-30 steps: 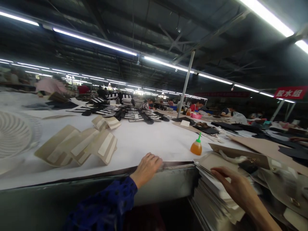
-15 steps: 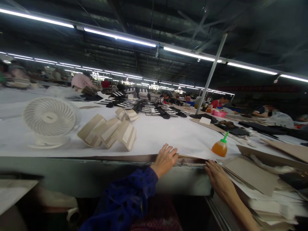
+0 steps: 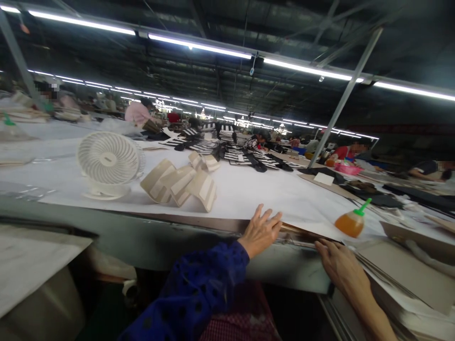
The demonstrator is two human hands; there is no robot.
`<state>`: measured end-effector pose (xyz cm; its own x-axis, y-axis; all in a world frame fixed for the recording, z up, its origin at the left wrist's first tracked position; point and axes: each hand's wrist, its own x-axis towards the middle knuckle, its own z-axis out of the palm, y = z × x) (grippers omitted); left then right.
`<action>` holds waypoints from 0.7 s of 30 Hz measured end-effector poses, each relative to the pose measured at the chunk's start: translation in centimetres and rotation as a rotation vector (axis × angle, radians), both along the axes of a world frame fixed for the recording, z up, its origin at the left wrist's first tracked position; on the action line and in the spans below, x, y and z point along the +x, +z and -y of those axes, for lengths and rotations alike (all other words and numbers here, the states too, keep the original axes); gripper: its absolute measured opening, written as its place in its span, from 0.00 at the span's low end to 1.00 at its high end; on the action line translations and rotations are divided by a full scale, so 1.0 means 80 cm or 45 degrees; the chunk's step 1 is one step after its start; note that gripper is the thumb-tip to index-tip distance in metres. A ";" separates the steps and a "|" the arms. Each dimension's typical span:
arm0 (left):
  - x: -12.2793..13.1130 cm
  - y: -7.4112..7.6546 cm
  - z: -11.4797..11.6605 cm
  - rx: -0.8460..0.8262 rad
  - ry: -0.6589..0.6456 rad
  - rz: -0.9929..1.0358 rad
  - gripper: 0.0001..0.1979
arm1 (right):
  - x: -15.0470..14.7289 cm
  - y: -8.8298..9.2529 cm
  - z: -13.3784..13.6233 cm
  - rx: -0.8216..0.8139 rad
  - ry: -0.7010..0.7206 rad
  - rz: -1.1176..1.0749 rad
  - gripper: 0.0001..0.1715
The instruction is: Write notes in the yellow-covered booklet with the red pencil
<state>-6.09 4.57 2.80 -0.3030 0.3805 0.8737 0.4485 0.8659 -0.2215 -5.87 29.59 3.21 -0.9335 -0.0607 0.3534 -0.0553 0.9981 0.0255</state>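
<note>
My left hand [image 3: 261, 230] rests at the front edge of the white-covered table [image 3: 263, 189], its fingers spread and nothing held. Farther right, my right hand [image 3: 343, 267] lies over the same edge with its fingers stretched out, and I see nothing in it. Between the hands runs a narrow gap [image 3: 300, 233] at the table's edge, with brownish layers showing. Beyond my left hand stand several curved beige pieces with pale strips [image 3: 181, 184]. A squeeze bottle of orange liquid with a green nozzle [image 3: 351, 221] leans just behind my right hand.
A white fan [image 3: 109, 163] stands at the left of the table. Striped black-and-white pieces [image 3: 238, 154] lie across the far side. Stacked grey boards [image 3: 405, 270] are at the right. A metal pole [image 3: 344, 99] rises behind. Several people work in the background.
My view has turned left, so the table things appear farther right. My left hand's fingers are spread a little wider. Both hands stay at the table's edge.
</note>
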 end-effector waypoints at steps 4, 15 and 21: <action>-0.001 -0.003 0.001 -0.012 0.012 0.025 0.10 | 0.008 -0.001 0.012 0.034 -0.116 0.114 0.29; 0.001 -0.001 0.001 -0.006 -0.003 0.038 0.11 | -0.001 -0.001 0.025 -0.017 -0.160 0.015 0.25; 0.001 -0.003 0.000 0.000 -0.010 0.034 0.10 | -0.003 0.000 0.023 0.010 -0.097 0.000 0.23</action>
